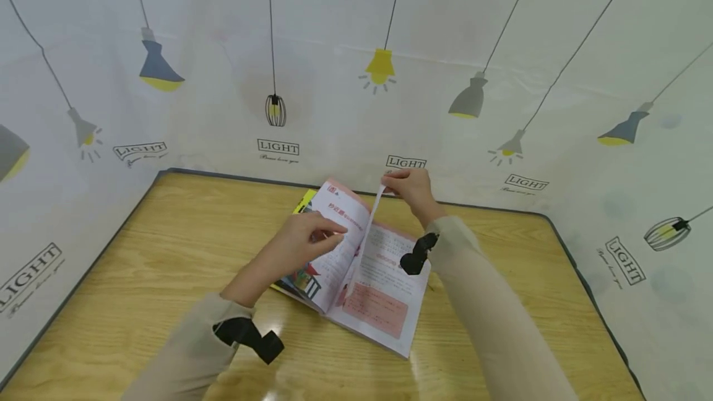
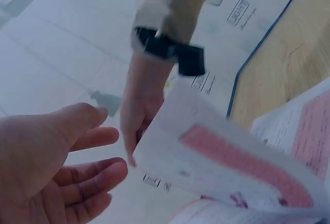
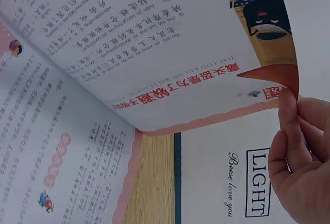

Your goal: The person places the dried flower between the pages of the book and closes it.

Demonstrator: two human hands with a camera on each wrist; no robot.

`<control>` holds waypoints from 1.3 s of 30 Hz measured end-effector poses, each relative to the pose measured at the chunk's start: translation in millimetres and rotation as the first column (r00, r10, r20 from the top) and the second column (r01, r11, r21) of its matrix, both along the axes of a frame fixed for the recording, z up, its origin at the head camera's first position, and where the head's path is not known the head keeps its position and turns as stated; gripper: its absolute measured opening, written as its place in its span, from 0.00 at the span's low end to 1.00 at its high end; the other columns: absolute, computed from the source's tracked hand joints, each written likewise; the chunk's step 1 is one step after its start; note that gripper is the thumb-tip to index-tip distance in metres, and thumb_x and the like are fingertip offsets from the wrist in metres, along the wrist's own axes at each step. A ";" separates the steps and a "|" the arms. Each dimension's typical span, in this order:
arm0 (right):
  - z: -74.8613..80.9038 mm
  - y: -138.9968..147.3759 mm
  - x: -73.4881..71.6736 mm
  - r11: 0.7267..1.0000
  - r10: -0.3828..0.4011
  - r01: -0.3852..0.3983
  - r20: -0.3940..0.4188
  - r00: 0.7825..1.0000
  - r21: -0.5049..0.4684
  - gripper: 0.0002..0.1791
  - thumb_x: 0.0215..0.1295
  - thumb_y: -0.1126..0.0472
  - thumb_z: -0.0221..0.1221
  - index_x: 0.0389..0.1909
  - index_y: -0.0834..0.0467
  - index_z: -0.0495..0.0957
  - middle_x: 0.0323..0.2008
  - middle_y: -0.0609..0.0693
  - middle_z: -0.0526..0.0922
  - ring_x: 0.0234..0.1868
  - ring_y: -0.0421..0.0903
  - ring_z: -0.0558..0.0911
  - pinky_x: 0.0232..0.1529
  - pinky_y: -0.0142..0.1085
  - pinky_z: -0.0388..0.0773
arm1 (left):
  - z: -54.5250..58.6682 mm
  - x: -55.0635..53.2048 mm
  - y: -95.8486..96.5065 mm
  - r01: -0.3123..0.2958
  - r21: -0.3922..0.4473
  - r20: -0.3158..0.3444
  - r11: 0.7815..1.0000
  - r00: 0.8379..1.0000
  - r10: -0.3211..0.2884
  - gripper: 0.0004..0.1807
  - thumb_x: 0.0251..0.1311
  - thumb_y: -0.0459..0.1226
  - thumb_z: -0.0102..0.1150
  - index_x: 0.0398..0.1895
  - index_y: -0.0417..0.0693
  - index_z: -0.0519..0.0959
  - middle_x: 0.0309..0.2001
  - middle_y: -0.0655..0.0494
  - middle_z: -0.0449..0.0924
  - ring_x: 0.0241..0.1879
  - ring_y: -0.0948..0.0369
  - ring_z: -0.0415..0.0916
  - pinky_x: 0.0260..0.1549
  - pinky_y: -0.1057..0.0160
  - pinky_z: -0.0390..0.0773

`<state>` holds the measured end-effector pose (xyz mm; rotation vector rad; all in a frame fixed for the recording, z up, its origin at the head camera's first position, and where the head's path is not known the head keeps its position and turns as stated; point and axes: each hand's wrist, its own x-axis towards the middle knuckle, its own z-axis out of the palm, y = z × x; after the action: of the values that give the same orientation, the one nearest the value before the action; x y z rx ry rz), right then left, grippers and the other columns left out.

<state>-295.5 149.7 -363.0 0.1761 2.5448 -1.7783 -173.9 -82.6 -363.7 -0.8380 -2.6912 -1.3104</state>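
An open book (image 1: 384, 277) with pink-edged printed pages lies on the wooden table in the head view. My right hand (image 1: 411, 192) pinches the top corner of one page (image 1: 367, 228), which stands upright from the middle of the book. In the right wrist view that page (image 3: 170, 53) shows red and black print and a cartoon picture, its corner between thumb and fingers. My left hand (image 1: 303, 241) hovers over the left-hand page with loosely bent fingers and holds nothing. The left wrist view shows the left hand (image 2: 67, 167) apart from the lifted page (image 2: 206, 152).
The wooden table (image 1: 184, 252) has a dark edge strip (image 1: 245, 177). Behind and beside it hangs a pale sheet (image 1: 328, 11) printed with lamps and the word LIGHT. Black wrist cameras (image 1: 256, 336) sit on both sleeves.
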 end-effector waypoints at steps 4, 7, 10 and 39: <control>2.3 -9.2 -2.1 1.000 0.014 -0.014 0.000 1.000 0.013 0.13 0.57 0.64 0.62 0.40 0.68 0.81 0.27 0.55 0.83 0.30 0.47 0.83 0.31 0.30 0.74 | 11.8 7.8 17.6 0.055 -0.090 0.026 0.994 0.998 -0.053 0.17 0.59 0.43 0.59 0.49 0.47 0.80 0.37 0.55 0.77 0.30 0.65 0.73 0.26 0.68 0.72; 3.2 -14.1 -4.0 1.000 0.017 -0.018 0.002 1.000 0.013 0.12 0.57 0.64 0.62 0.40 0.67 0.81 0.29 0.58 0.83 0.31 0.48 0.83 0.31 0.31 0.74 | 13.0 9.9 25.4 0.045 -0.138 0.062 0.989 0.997 -0.037 0.17 0.55 0.42 0.62 0.48 0.48 0.80 0.38 0.54 0.79 0.29 0.65 0.73 0.22 0.69 0.71; 3.2 -16.4 -5.8 1.000 0.004 -0.004 0.008 1.000 0.010 0.12 0.57 0.64 0.62 0.39 0.67 0.81 0.27 0.56 0.83 0.30 0.47 0.83 0.29 0.30 0.74 | 13.1 9.9 28.2 0.026 -0.176 0.089 0.984 0.996 -0.010 0.15 0.52 0.37 0.65 0.45 0.45 0.82 0.36 0.54 0.81 0.28 0.65 0.73 0.21 0.68 0.71; -2.5 29.4 8.1 0.986 0.167 -0.167 0.046 0.985 -0.009 0.19 0.61 0.60 0.60 0.50 0.65 0.76 0.46 0.59 0.79 0.46 0.56 0.78 0.50 0.40 0.71 | -27.1 -16.9 -47.2 -0.116 -0.240 0.140 0.964 0.978 0.153 0.09 0.51 0.27 0.62 0.37 0.35 0.83 0.34 0.48 0.81 0.32 0.59 0.74 0.30 0.62 0.74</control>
<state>-287.4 179.1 -365.5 0.0037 2.4423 -1.6995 -190.8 -129.8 -390.7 -0.5731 -3.0061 -1.0940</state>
